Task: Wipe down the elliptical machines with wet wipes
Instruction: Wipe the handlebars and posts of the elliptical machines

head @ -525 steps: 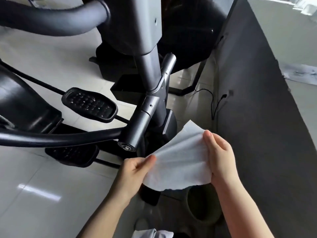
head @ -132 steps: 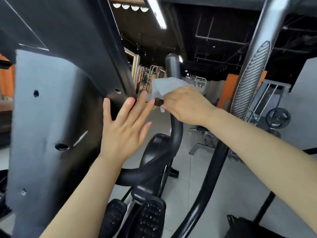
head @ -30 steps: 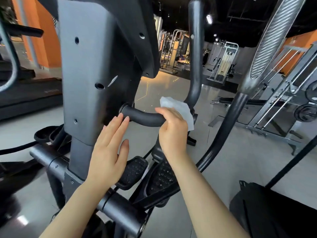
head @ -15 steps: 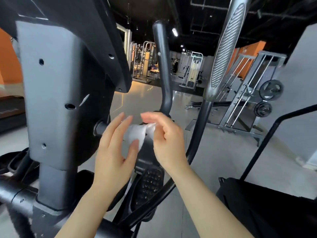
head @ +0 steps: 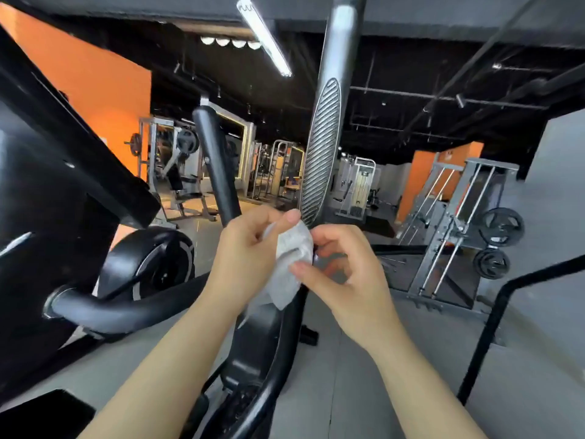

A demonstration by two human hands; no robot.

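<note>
Both hands are holding a crumpled white wet wipe (head: 289, 264): left hand (head: 250, 258) gripping it, right hand (head: 345, 274) pinching its edge, beside the ribbed silver-grey elliptical handle (head: 321, 153).

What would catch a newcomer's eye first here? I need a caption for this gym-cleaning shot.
Dead centre, the left hand and the right hand both pinch a crumpled white wet wipe. Just behind them a tall silver handlebar with a ribbed grip rises to the top edge. A bright orange wall glows at upper left.
</note>
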